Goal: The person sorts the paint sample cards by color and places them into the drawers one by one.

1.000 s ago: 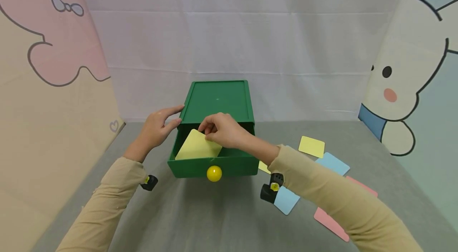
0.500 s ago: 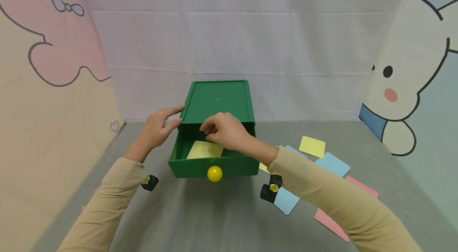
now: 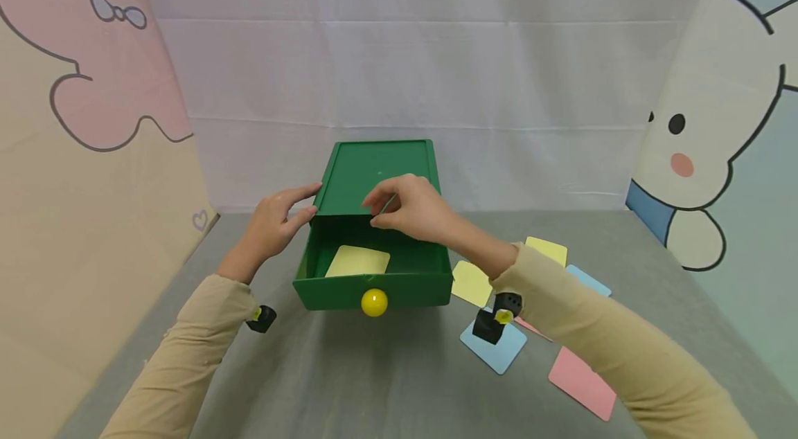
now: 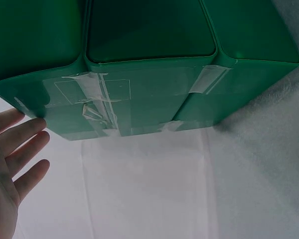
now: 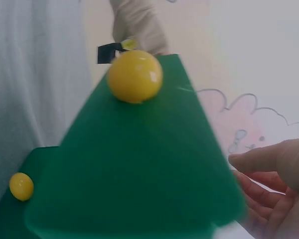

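Note:
A green drawer box (image 3: 374, 179) stands on the grey cloth with its top drawer (image 3: 408, 291) pulled out. A yellow knob (image 3: 374, 302) sits on the drawer's front. Inside, a yellow card (image 3: 358, 261) leans against the front wall. My left hand (image 3: 269, 226) touches the box's left side near the top edge, fingers extended; in the left wrist view its fingers (image 4: 27, 152) reach the taped green side. Over the drawer's back part, my right hand (image 3: 413, 209) hovers with loosely bent fingers and nothing between them. It is apart from the card.
Right of the box lie loose cards: a yellow card (image 3: 472, 283), a blue card (image 3: 495, 347) and a pink card (image 3: 582, 383), with others partly under the right sleeve (image 3: 580, 328). A lower drawer's yellow knob (image 5: 21, 186) shows in the right wrist view. A white cloth (image 3: 386, 65) hangs behind.
The yellow card dropped from my right hand into the drawer. That hand then rose and drew back to the right, uncovering more cards. My left hand stayed still.

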The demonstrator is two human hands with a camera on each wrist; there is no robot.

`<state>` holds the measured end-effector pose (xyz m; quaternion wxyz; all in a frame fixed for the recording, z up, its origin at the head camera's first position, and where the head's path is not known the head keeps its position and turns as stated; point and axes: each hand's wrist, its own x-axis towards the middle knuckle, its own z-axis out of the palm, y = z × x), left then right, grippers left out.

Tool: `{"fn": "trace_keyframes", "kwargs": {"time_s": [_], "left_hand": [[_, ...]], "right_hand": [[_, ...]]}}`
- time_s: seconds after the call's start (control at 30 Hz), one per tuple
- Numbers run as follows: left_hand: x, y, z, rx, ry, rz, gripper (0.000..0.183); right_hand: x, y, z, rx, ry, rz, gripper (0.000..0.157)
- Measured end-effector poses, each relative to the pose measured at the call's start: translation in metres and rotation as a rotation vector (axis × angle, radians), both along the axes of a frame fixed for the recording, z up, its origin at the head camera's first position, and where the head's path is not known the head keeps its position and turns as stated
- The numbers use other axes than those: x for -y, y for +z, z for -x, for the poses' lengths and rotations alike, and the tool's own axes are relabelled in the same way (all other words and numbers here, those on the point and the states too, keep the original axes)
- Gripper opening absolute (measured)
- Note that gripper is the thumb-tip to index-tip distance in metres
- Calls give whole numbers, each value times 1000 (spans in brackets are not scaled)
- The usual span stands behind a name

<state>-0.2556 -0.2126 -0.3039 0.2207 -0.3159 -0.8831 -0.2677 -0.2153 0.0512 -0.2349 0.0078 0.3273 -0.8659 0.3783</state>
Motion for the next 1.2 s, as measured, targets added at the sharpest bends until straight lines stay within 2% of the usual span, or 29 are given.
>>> {"fn": "trace_keyframes", "kwargs": {"time_s": [0.13,0.3,0.4,0.5,0.8,0.9,1.1,1.2], "left_hand": [[1,-1,1,-6,0,-3,41],[1,-1,2,-6,4,-2,41],[0,-1,2,-3,5,-4,41],[0,-1,2,0,6,-2,41],[-1,0,1,9,4,5,41],[-2,0,1,3,1,4,41],[-2,-1,1,1,-1,3,41],[-2,-1,1,2,-1,2,41]], "right_hand": [[-15,10,1,22,-11,50,24],[-39,18,6,64,-69,93,26],[-55,16,9,73,-105,109,28],[-72,8,14,91,-137,124,29],[-122,-42,29,155,-227,72,32],[-134,-66,32,167,-254,40,38],[-149,-122,34,99,-326,-51,52],[-152,-146,32,98,-340,-80,58]]}}
